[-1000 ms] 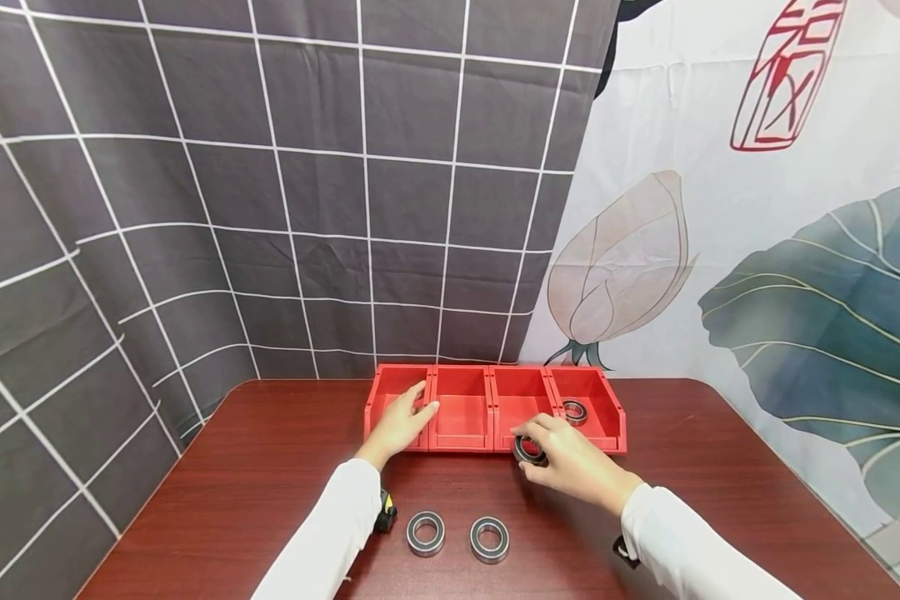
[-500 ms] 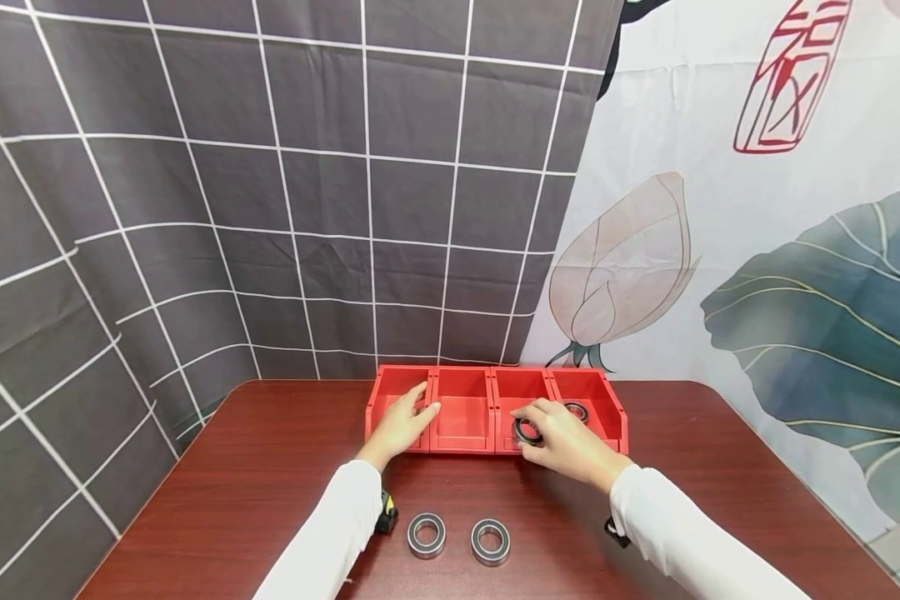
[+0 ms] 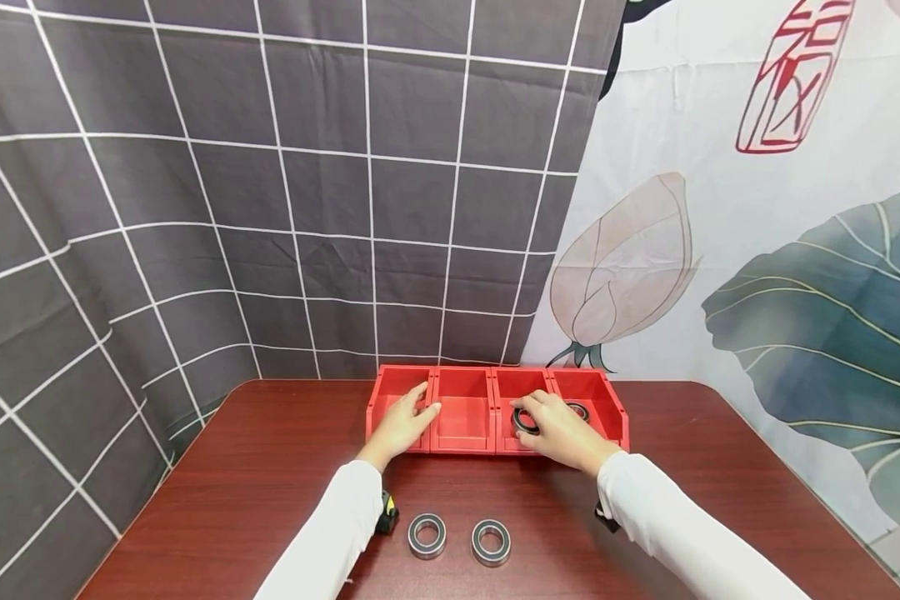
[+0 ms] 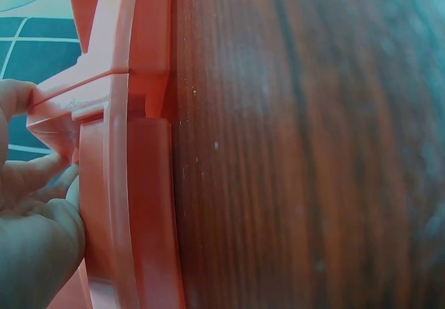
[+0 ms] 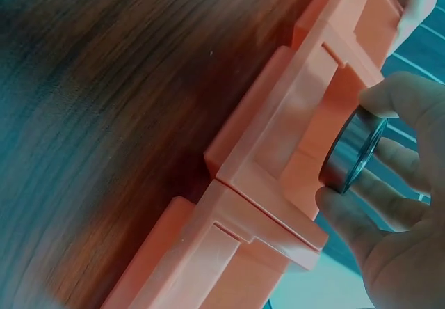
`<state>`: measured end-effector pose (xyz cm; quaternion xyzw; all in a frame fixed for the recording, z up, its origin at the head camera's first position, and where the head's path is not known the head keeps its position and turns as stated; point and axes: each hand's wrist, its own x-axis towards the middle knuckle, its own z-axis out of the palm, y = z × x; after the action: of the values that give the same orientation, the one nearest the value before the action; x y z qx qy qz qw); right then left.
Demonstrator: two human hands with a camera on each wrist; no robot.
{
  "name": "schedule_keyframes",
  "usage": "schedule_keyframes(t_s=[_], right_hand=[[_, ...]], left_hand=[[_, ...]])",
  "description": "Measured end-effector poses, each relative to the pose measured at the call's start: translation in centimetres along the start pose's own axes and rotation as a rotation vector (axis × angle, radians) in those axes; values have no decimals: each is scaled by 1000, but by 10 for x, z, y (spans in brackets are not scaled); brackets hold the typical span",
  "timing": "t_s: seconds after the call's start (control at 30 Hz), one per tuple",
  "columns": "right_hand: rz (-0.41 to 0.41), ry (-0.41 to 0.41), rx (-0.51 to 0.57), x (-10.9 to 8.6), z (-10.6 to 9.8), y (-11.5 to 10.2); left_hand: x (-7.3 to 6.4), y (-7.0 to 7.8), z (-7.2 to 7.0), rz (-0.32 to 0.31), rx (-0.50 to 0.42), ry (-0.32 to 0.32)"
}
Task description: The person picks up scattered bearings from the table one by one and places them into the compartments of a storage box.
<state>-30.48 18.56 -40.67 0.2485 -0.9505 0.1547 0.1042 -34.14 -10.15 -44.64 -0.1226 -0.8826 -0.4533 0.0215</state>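
My right hand (image 3: 562, 433) pinches a bearing (image 5: 348, 152) between thumb and fingers, inside or just above the red bin row's (image 3: 461, 442) third compartment from left; I cannot tell which. My left hand (image 3: 403, 427) grips the divider (image 4: 69, 104) between compartments one and two. Two loose bearings (image 3: 427, 553) lie on the table (image 3: 270, 450).

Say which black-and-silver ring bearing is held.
The black-and-silver ring bearing pinched by the right grip. The others are unheld: two bearings on the brown table, one in the rightmost red plastic bin.
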Motion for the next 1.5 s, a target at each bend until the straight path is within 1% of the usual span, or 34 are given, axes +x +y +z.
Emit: schedule_keyframes(t_s=[0.17,0.37,0.43,0.67,0.83,0.97,1.1,1.3,1.5], right_hand=[[33,-27,22,3,2,2],[10,-27,12,12,4,5],[5,-30,0,16,5,6],[21,-77,-28,27,8,4],[29,-95,-57,35,13,4],[39,-136,-103,40,18,6],[60,-172,-109,43,21,5],[76,-178,-121,44,20,0],[40,-147,-165,47,22,0]], left_hand=[[0,0,1,12,-5,-3],[-1,2,0,-16,-28,-4],[-2,2,0,-16,-36,-3],[-4,2,-1,-3,-18,-7],[-2,3,-1,1,-25,3],[-2,3,-1,3,-25,4],[-2,1,-1,2,-21,1],[-3,3,-2,-12,-27,2],[-2,3,-1,-7,-27,5]])
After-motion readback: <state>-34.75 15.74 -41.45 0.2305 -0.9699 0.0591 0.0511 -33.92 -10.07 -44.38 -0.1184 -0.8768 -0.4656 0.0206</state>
